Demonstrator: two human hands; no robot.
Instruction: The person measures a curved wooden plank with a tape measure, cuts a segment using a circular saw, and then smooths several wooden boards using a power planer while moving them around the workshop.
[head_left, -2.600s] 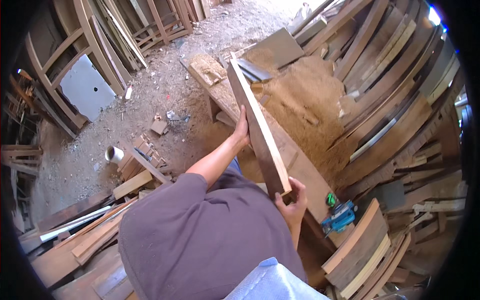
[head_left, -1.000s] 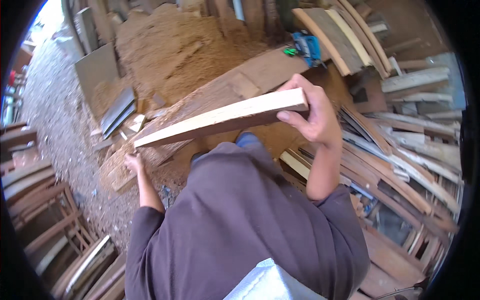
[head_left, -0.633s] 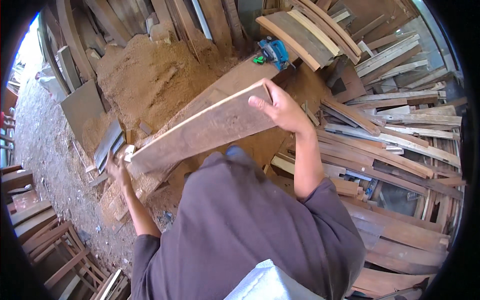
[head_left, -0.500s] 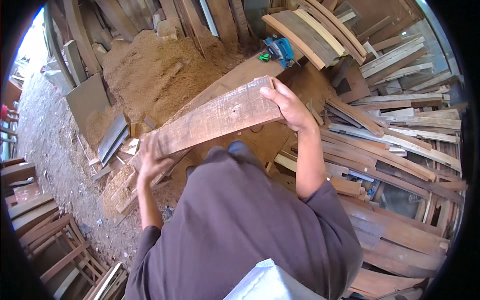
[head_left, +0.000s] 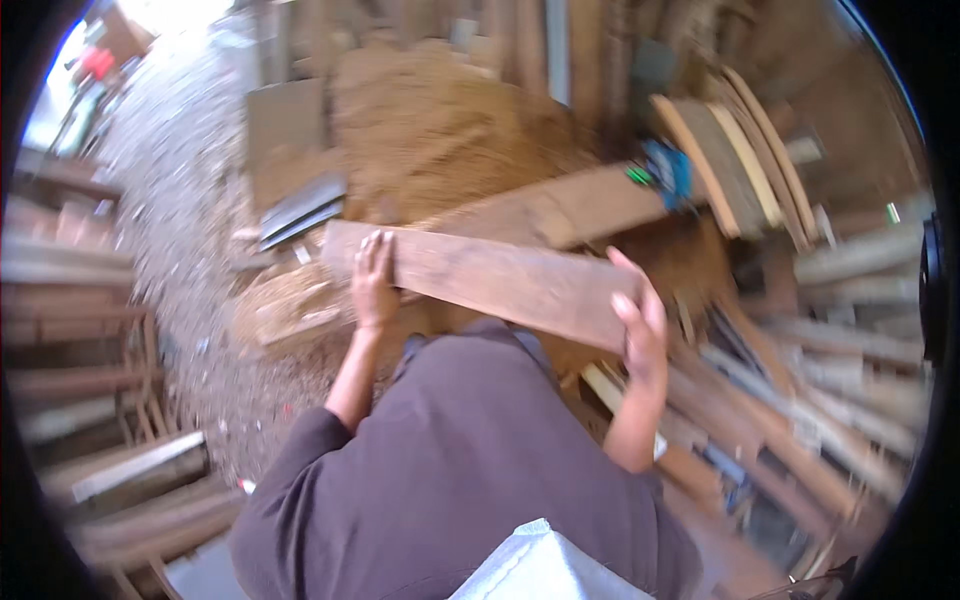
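Observation:
A brown wooden board is held in front of my body, sloping down to the right. Near its left end, my left hand grips it with the fingers lying on its broad face. At the other end, my right hand wraps round the edge, thumb on the face. Behind the board, a long plank bench lies slantwise with wood shavings on its lower left part. On its far right end sits a blue power tool, probably a planer, with a bright green piece beside it.
A large sawdust heap rises beyond the bench. Curved wooden pieces stand at the far right. Stacked timber fills the right side, blurred by motion. More wood is piled at left, beside a gravelly floor.
The board has turned from rising rightward to sloping down rightward. My left hand has moved up onto its face, while my right hand is lower. The whole view has shifted.

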